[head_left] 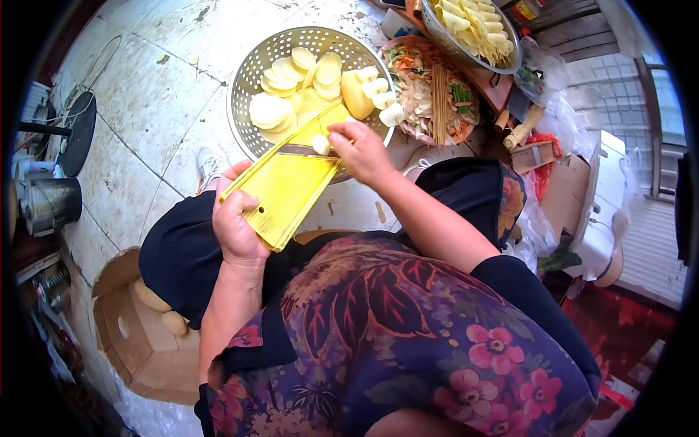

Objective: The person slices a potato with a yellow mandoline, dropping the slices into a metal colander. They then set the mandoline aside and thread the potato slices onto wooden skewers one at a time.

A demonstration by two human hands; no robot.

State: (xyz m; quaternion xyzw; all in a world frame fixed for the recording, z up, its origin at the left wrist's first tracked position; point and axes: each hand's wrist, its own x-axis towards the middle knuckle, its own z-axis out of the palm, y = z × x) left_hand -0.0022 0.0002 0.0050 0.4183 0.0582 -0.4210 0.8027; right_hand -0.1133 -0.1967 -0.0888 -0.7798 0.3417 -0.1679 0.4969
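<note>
My left hand [240, 218] grips the lower end of a yellow mandoline slicer [287, 195], thumb on top. The slicer tilts upward, its far end over the rim of a perforated metal colander [251, 91]. My right hand [360, 151] is closed, its fingertips at a small white piece [320, 144] lying by the blade. Inside the colander are several pale potato slices [269, 111] and a whole peeled potato [357, 95]. A row of short white chunks [380, 93] sits along the colander's right side.
Right of the colander, a tray of mixed food [415, 87] carries a bundle of wooden skewers [440, 105]. Behind it stands a metal bowl of yellow rolled pieces [473, 29]. A cardboard box [164, 357] with unpeeled potatoes [175, 323] is at lower left, near a dark metal pot [54, 205].
</note>
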